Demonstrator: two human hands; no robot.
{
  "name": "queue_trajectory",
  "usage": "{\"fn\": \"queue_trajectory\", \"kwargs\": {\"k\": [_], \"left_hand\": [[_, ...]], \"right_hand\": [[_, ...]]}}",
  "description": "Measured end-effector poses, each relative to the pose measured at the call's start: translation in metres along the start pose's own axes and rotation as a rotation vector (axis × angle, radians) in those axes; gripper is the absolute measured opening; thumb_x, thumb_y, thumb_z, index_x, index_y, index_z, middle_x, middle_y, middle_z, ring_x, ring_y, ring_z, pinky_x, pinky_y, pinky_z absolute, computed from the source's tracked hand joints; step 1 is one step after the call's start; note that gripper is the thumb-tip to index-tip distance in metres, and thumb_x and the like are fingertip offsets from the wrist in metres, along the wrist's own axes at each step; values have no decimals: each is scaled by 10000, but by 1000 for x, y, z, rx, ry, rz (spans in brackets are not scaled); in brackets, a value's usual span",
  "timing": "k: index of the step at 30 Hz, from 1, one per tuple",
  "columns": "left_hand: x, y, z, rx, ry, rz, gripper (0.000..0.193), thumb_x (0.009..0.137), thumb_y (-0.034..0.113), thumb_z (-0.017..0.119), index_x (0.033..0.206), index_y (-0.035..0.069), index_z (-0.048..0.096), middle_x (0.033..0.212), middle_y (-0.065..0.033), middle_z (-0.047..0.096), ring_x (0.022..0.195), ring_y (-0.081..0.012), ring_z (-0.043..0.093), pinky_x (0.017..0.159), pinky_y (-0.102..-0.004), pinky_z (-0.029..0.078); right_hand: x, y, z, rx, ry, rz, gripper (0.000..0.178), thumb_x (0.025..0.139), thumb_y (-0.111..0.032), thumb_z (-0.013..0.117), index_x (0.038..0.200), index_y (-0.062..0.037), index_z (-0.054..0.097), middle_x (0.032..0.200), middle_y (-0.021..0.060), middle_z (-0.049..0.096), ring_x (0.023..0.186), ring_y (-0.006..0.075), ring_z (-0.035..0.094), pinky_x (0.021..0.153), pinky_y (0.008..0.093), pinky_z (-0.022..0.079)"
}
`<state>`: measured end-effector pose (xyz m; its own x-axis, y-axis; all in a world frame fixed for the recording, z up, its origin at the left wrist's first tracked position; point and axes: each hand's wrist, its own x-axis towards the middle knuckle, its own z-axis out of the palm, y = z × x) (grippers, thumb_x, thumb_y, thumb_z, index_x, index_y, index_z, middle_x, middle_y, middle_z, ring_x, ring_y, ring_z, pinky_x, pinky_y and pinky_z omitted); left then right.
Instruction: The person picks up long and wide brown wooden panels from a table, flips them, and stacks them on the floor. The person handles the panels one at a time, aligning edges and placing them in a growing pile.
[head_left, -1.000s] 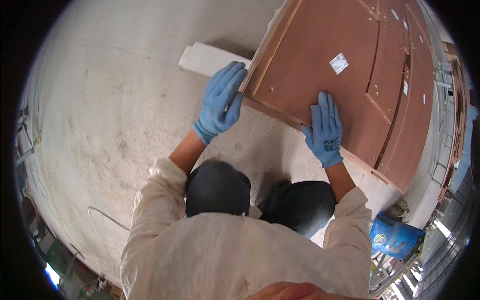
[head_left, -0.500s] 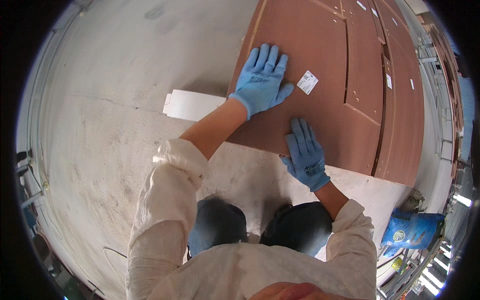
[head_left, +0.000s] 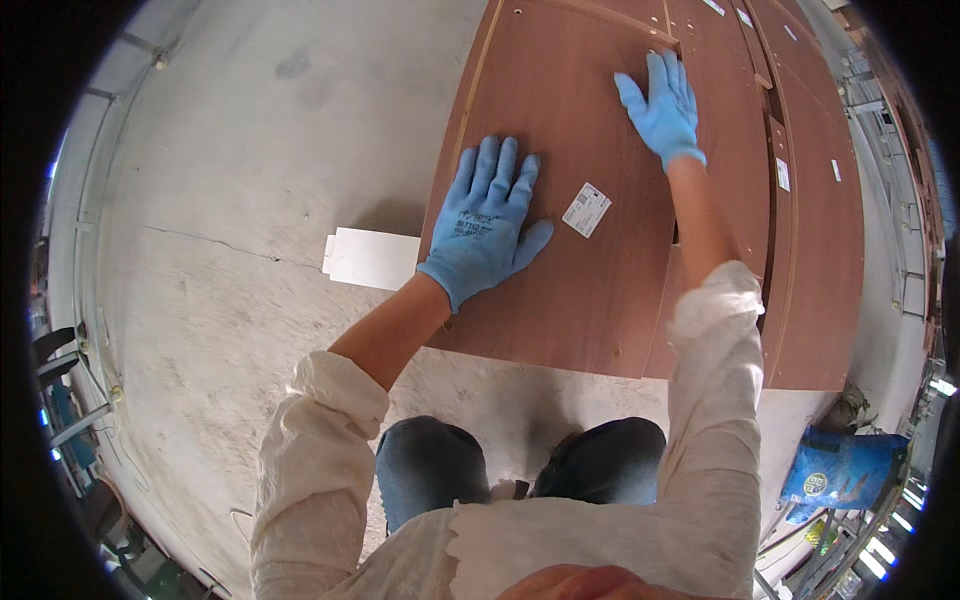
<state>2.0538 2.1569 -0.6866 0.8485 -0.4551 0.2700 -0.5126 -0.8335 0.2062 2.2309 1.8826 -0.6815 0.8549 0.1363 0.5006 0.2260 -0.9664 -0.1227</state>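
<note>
Both my hands wear blue work gloves. My left hand (head_left: 485, 225) lies flat with spread fingers on a reddish-brown wooden panel (head_left: 570, 290), near its left edge. A white printed label (head_left: 587, 210) is stuck to the panel just right of that hand. Farther off, my right hand (head_left: 664, 108) rests open on the same panel, thumb apart, fingertips by the raised edge of an adjoining brown board (head_left: 722, 110). Neither hand grips anything. Long gaps run between the boards on the right, and small holes dot them.
A white flat strip (head_left: 370, 258) sticks out at the panel's left side, above the cracked concrete floor (head_left: 220, 330). A blue printed sack (head_left: 840, 468) stands at the lower right. Metal racks (head_left: 880, 105) line the right side.
My right hand has moved from the panel's near edge far forward across it. My left hand has shifted slightly nearer and left, still flat. The panel sits slightly lower and farther left in view.
</note>
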Motion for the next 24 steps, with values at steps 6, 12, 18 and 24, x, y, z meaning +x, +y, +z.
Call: {"fn": "queue_trajectory", "kwargs": {"k": [6, 12, 18, 24], "left_hand": [[3, -3, 7, -61, -52, -17, 797, 993, 530, 518, 1591, 47, 308, 1662, -252, 216, 1542, -453, 180, 1264, -543, 124], [3, -3, 4, -50, -84, -18, 822, 965, 540, 536, 1590, 58, 305, 1664, -253, 200, 1545, -452, 167, 1263, -549, 116], [3, -2, 1, -116, -29, -34, 773, 952, 468, 593, 1538, 7, 390, 1613, -279, 306, 1525, -460, 227, 1264, -552, 143], [6, -4, 0, -48, -79, -24, 776, 941, 507, 590, 1519, 20, 415, 1584, -256, 358, 1507, -443, 273, 1261, -560, 145]], "right_hand": [[44, -146, 67, 114, -694, -422, 859, 943, -768, 376, 1455, -105, 562, 1594, 190, 409, 1512, 362, 318, 1225, 529, 270], [31, -219, 51, 860, -97, -424, 704, 935, -644, 589, 1407, -123, 574, 1476, 198, 535, 1365, 391, 503, 1107, 476, 448], [68, -43, 48, -599, 541, 206, 836, 865, -814, 472, 1012, -37, 742, 1130, 207, 690, 1137, 362, 623, 945, 540, 474], [66, -202, 103, 257, -134, -179, 780, 931, -747, 466, 1309, -101, 685, 1398, 163, 618, 1285, 349, 569, 1107, 489, 413]]}}
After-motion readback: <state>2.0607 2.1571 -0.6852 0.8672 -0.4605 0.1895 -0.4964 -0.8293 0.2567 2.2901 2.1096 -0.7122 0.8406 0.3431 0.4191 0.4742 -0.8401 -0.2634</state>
